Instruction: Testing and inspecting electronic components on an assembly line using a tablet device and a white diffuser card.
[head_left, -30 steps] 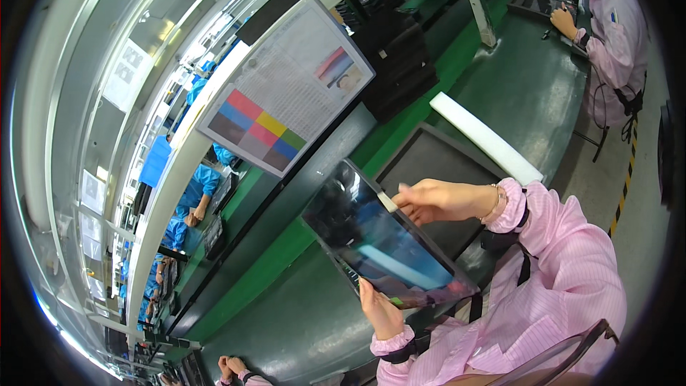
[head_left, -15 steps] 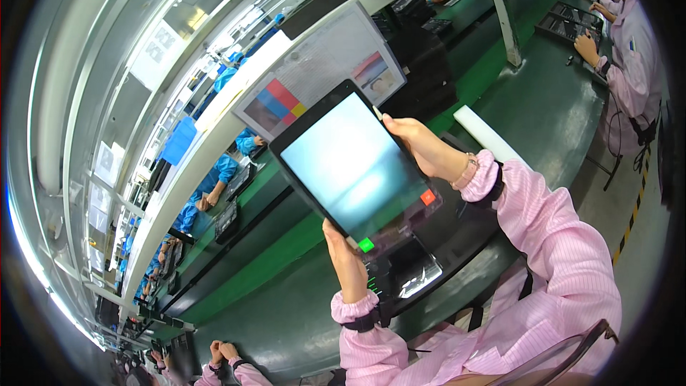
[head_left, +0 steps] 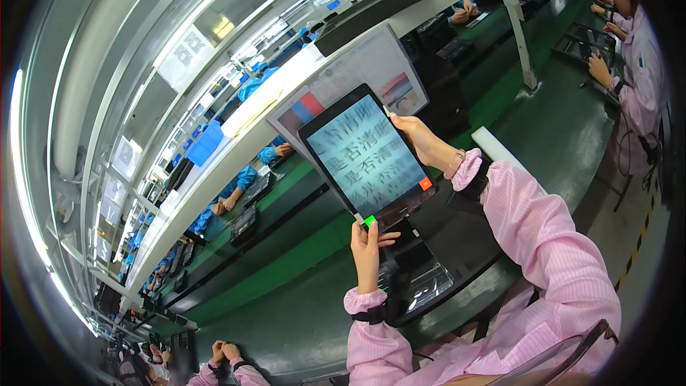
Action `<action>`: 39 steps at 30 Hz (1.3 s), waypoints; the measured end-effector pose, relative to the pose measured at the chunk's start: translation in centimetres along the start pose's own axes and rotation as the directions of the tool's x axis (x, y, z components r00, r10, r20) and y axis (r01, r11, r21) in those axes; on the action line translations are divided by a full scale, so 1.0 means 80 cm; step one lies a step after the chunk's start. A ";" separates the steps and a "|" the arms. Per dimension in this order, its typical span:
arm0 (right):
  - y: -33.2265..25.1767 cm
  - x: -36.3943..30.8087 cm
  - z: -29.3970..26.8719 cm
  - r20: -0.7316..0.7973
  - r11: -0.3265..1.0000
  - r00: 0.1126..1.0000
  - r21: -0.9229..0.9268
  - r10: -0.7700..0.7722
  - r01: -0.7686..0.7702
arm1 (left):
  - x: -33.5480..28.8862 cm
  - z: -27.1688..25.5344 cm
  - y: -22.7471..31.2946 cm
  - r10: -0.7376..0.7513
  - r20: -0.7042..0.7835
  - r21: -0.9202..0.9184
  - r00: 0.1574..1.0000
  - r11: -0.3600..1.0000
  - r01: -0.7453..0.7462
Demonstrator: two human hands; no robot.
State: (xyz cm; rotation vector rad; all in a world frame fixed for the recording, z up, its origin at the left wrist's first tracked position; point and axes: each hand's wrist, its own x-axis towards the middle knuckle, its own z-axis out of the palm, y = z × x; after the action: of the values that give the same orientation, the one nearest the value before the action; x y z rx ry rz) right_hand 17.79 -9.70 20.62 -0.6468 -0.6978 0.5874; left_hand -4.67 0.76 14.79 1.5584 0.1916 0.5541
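A black-framed tablet (head_left: 364,154) is held up tilted before me, its lit screen showing blurred dark characters on a pale ground. A green square (head_left: 370,221) sits at the screen's lower left and an orange one (head_left: 425,184) at its lower right. Closed on the tablet's right edge is my right hand (head_left: 421,139), its fingers partly hidden behind. At the lower left corner, my left hand (head_left: 367,246) has its thumb at the green square and other fingers around or under the edge. Below lies a black tray (head_left: 457,232) with a dark, shiny flat part (head_left: 429,282).
Behind the tablet stands a framed sheet (head_left: 393,64) with coloured patches. A white bar (head_left: 500,150) lies on the green bench (head_left: 564,129) to the right. A pink-clothed co-worker (head_left: 636,93) sits at far right; blue-sleeved workers line the opposite side. A blue bin (head_left: 205,143) rests on the shelf.
The screen went from a bright, blurry glow to dark characters. My left thumb moved onto the green square. The view shifted, so the surroundings sit farther right and lower.
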 end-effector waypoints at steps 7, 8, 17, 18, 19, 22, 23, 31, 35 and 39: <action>0.002 0.006 -0.004 0.012 1.000 1.000 0.009 -0.021 0.021 | 0.006 0.004 -0.005 0.031 -0.068 0.007 0.997 0.999 -0.031; 0.003 0.007 -0.003 0.012 1.000 1.000 0.006 -0.021 0.021 | 0.006 0.006 -0.003 0.039 -0.089 0.012 0.995 0.999 -0.038; -0.002 -0.015 -0.003 -0.015 1.000 1.000 -0.016 0.003 -0.003 | 0.002 0.008 -0.011 0.146 -0.301 0.012 0.942 0.989 -0.149; -0.001 -0.024 -0.002 -0.020 1.000 1.000 -0.023 0.013 -0.014 | -0.004 0.006 -0.001 0.051 -0.294 0.025 0.954 0.999 -0.045; 0.001 -0.033 -0.002 -0.022 1.000 1.000 -0.022 0.018 -0.018 | -0.006 0.005 0.000 0.046 -0.296 0.024 0.954 0.999 -0.041; 0.010 -0.070 -0.001 -0.047 0.999 0.998 -0.020 0.047 -0.048 | -0.013 0.011 -0.001 0.062 -0.337 -0.090 0.940 0.991 -0.098; 0.009 -0.086 -0.003 -0.051 0.998 0.997 -0.022 0.052 -0.053 | -0.015 0.015 0.001 0.056 -0.337 -0.094 0.940 0.991 -0.093; 0.008 -0.174 0.004 -0.160 0.994 0.981 -0.009 0.107 -0.109 | -0.044 0.036 0.019 0.171 -0.352 0.096 0.920 0.985 -0.146; -0.003 -0.190 0.018 -0.185 0.997 0.980 -0.034 0.069 -0.076 | -0.053 0.049 0.033 0.161 -0.381 0.086 0.910 0.987 -0.138; -0.010 -0.200 0.013 -0.201 0.996 0.979 -0.073 0.038 -0.053 | -0.068 0.040 0.027 0.045 -0.345 0.013 0.938 0.999 -0.043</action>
State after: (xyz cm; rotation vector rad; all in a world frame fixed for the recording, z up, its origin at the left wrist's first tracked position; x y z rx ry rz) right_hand 7.28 -20.72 15.56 -0.7842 -0.5210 0.5311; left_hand -8.33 -4.72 15.76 1.4644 0.4264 0.8628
